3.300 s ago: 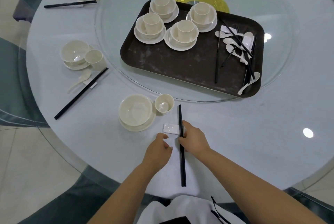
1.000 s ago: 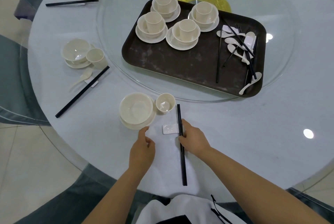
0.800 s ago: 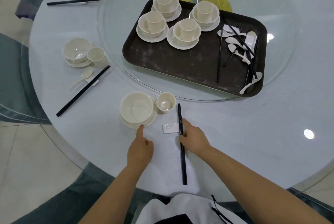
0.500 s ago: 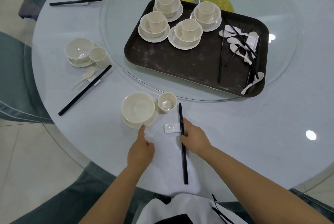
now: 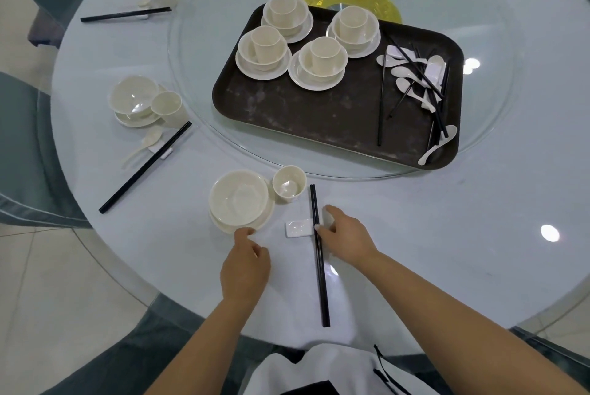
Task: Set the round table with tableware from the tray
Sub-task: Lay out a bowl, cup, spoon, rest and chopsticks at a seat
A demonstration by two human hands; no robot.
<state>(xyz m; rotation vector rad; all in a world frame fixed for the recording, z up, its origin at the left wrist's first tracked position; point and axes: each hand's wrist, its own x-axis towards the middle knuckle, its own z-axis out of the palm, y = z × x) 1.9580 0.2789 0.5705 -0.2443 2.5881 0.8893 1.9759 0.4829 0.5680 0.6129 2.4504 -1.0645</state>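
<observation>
Beside round ceramic bowl [image 5: 238,201], slim black chopsticks [image 5: 319,255].

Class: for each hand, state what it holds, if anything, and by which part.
Right hand: fingertips pinch the black chopsticks where they cross the white rest. Left hand: holds nothing; a fingertip touches the saucer's near rim.

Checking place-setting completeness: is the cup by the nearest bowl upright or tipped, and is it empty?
Upright and empty. The cup stands on its base beside the bowl, mouth facing up; its bare inner bottom shows, with only a glare spot.
</observation>
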